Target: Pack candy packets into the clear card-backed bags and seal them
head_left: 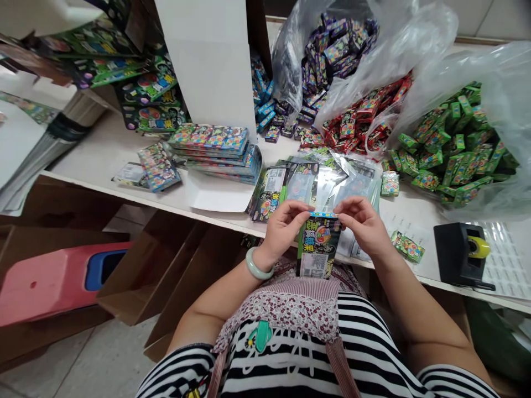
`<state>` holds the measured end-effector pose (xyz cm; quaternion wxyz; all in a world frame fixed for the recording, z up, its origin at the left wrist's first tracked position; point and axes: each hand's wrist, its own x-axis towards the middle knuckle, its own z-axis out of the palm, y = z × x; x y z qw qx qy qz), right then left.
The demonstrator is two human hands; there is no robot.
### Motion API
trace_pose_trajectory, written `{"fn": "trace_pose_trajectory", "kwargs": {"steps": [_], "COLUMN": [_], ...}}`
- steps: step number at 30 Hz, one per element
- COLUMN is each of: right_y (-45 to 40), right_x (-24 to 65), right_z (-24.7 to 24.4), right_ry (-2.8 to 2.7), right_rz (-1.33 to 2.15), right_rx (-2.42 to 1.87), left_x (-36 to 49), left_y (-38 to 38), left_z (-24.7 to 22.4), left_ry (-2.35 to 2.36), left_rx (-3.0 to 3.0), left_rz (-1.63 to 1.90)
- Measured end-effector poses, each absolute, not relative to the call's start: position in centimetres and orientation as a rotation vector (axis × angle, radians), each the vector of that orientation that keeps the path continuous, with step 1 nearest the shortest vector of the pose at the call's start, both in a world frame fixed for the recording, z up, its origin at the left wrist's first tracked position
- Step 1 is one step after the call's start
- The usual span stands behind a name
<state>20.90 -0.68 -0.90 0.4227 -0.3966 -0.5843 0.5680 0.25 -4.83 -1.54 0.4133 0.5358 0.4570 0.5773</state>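
My left hand [286, 226] and my right hand [360, 224] pinch the two upper corners of a black and green printed pouch [318, 243], which hangs upright in front of my apron. Along its top edge, between my thumbs, shows a narrow bright blue, multicoloured strip [323, 214]; whether it belongs to a pack inside cannot be made out. Just behind my hands lie clear-windowed printed pouches [301, 185], overlapping on the table. To their left stands a stack of multicoloured flat packs [211, 141] on white card.
Plastic bags of small purple boxes [342, 50], red boxes [360, 119] and green boxes [460, 143] line the back. A black tape dispenser [458, 254] and label sheet [504, 260] are at right. Below left are cardboard boxes [133, 287] and a pink stool [45, 276].
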Motion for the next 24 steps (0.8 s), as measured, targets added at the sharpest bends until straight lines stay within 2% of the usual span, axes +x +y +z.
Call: {"fn": "trace_pose_trajectory", "kwargs": {"steps": [7, 14, 24], "right_y": [-0.8, 0.6, -0.4], "right_x": [20.9, 19.6, 20.5], "right_z": [0.6, 1.3, 1.6], "right_ry": [-1.725, -1.596, -1.807], "right_rz": [1.28, 1.493, 1.317], "right_rx": [-0.954, -1.047, -0.956], "left_x": [-0.1, 0.3, -1.5], "left_y": [-4.5, -3.4, -3.0], "left_z": [-0.6, 0.7, 1.3], "left_ry": [1.1, 1.185, 0.971], "left_rx": [1.474, 1.383, 1.539], "left_rz": [1.42, 1.318, 1.154]}}
